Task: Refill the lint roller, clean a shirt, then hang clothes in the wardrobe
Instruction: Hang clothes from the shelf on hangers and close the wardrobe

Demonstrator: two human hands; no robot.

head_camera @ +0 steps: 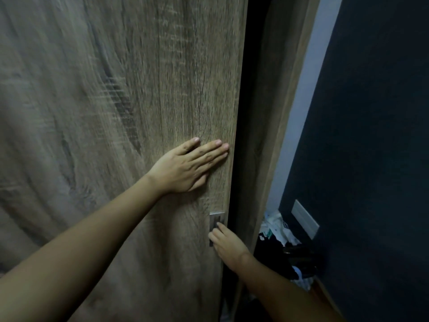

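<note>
Both forearms reach to the wardrobe door, which fills the view beside a dark gap. Left hand presses flat, fingers straight; right hand hooks into the recessed handle. Probably the wardrobe step; next, a steady sideways slide.

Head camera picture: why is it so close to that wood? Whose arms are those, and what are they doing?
No machine here. A person wears a camera on their head, so you see their own two arms reaching forward. The big wooden thing is a wardrobe door. The left hand presses flat on it near its edge. Lower down, the right hand curls its fingers at the metal handle: the only grip. A dark gap beside the door shows it is partly open. On the right is a dark blue wall with a white wall plate, and a jumble of things below, too blurred to name.
</note>
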